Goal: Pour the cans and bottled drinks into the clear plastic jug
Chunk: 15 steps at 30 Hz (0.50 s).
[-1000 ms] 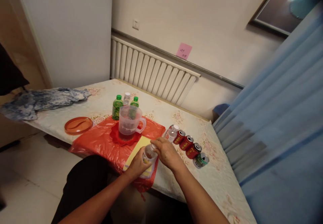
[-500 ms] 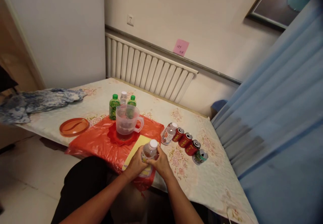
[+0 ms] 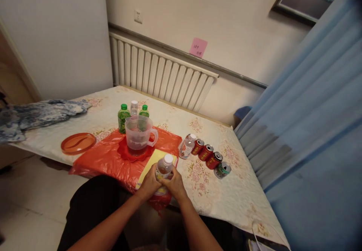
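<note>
Both of my hands wrap around a clear plastic bottle (image 3: 164, 166) with a white cap, held upright near the table's front edge. My left hand (image 3: 149, 183) grips it from the left and my right hand (image 3: 175, 185) from the right, thumbs meeting in front. The fingers hide its lower part. Beneath lies a yellow cloth or sheet (image 3: 145, 173) on a red plastic bag (image 3: 97, 156). Just beyond, a clear measuring jug (image 3: 138, 134) stands on a red scalloped dish (image 3: 123, 151).
Two green-capped bottles (image 3: 123, 120) and a white-capped bottle (image 3: 134, 107) stand behind the jug. To the right, another white-capped bottle (image 3: 187, 147), several red cans (image 3: 206, 153) and a green can (image 3: 222, 170) form a row. An orange lid (image 3: 77, 144) lies left.
The view has shifted slightly, so everything sits a little further left. Both hands stay closed round the bottle, their hold much the same.
</note>
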Tool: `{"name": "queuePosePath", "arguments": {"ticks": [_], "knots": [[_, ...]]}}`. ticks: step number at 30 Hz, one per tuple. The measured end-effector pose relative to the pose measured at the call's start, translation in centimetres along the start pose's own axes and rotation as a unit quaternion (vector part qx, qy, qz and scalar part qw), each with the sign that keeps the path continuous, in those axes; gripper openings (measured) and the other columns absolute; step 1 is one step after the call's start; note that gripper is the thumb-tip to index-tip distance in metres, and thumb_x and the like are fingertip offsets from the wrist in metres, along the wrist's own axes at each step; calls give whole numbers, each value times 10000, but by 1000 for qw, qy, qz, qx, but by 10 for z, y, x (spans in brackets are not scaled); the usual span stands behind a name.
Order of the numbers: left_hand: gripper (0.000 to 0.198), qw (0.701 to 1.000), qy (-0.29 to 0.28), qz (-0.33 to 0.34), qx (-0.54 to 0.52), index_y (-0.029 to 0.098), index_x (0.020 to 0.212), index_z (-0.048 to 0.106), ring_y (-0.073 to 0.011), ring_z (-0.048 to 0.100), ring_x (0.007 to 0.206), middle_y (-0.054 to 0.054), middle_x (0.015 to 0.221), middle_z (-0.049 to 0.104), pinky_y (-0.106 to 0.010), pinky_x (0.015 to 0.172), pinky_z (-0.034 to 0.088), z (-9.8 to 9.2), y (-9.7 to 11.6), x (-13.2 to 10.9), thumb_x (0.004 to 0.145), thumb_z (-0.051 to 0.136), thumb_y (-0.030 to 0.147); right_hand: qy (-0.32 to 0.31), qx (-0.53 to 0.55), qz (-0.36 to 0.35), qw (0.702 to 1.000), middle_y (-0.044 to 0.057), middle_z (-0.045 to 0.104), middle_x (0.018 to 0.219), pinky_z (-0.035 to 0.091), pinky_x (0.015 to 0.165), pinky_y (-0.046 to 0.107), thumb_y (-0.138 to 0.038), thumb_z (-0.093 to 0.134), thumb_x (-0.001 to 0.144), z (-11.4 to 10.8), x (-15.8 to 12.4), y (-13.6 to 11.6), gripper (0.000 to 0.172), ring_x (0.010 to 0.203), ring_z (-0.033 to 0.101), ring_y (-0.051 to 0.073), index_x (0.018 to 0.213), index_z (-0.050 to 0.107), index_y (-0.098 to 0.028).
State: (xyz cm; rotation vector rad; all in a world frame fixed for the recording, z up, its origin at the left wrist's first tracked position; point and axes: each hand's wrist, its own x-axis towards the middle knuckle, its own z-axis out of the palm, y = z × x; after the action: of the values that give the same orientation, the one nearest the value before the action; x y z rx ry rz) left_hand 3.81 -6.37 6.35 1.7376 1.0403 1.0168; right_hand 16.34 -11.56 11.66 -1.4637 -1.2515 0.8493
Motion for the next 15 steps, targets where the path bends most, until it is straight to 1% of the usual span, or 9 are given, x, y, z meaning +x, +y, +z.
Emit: {"name": "queuePosePath", "arguments": {"ticks": [4, 8, 12, 15], "knots": [[669, 1000, -18, 7, -4, 190, 1251, 429, -273, 599, 1122, -108, 1205, 620, -442, 991, 469, -1, 15, 1, 660, 716, 315, 21, -21, -10, 1000, 27, 727, 959, 547, 766, 304, -190, 758, 558, -8, -4, -10, 530, 833, 673, 208, 1072, 629, -179], [657, 999, -44, 13, -18, 181, 1252, 443, -275, 614, 1108, -106, 1193, 639, -426, 983, 476, 3, 31, 1, 657, 708, 272, 48, -25, -19, 998, 33, 719, 974, 532, 793, 297, -175, 750, 554, -18, -10, -16, 531, 873, 662, 214, 1070, 626, -164], [655, 995, -90, 20, -43, 169, 1245, 463, -272, 639, 1064, -108, 1181, 658, -387, 935, 502, 15, 41, 3, 658, 723, 297, 83, -22, -24, 996, 46, 715, 1006, 537, 787, 302, -200, 761, 554, -27, -16, -12, 576, 884, 662, 221, 1109, 611, -165], [650, 992, -117, 16, -54, 169, 1250, 469, -270, 649, 1047, -101, 1171, 668, -370, 913, 513, 27, 45, 6, 664, 720, 300, 123, -34, -34, 991, 63, 715, 996, 542, 775, 308, -264, 766, 580, -33, -20, -3, 550, 871, 667, 224, 1096, 608, -160]]}}
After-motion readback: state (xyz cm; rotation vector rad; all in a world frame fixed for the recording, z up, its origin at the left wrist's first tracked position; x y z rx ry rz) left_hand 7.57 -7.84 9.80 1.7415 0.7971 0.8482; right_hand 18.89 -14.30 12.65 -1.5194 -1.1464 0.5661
